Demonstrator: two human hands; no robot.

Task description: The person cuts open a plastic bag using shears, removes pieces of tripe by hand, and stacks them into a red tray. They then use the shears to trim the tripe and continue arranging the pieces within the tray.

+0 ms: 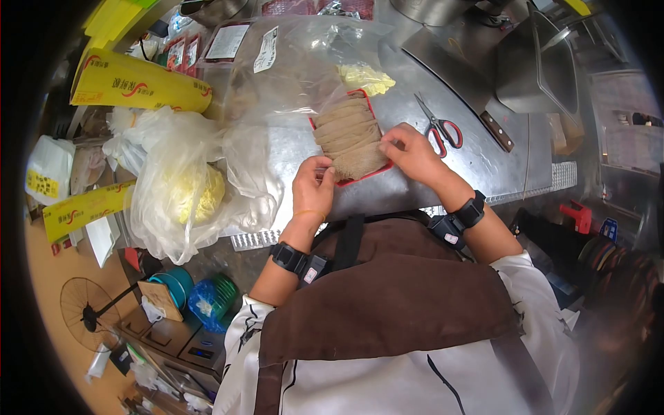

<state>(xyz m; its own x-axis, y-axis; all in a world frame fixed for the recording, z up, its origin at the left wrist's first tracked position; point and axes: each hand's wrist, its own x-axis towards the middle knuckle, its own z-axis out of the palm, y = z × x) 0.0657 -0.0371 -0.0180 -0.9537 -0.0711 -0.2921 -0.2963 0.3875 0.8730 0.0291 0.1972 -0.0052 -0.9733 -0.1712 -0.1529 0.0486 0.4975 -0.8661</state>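
Note:
A shallow red tray (364,177) lies on the steel table before me, filled with overlapping folds of brown, rough-textured sheets that look like tripe (349,135). My left hand (315,183) is at the tray's near left corner, its thumb and fingers pinched at the edge of the tripe. On the right side, my right hand (413,153) has curled fingers pinching the tripe's edge by the rim. Scissors (440,128) with red and black handles lie just beyond my right hand. A clear plastic sheet (290,86) reaches the tray's far side.
A cleaver (446,69) with a wooden handle lies at the right, near a steel container (536,66). At the left are a plastic bag (183,187) holding something pale yellow and a yellow cling film box (142,81). A crumpled yellow piece (370,79) sits behind the tray.

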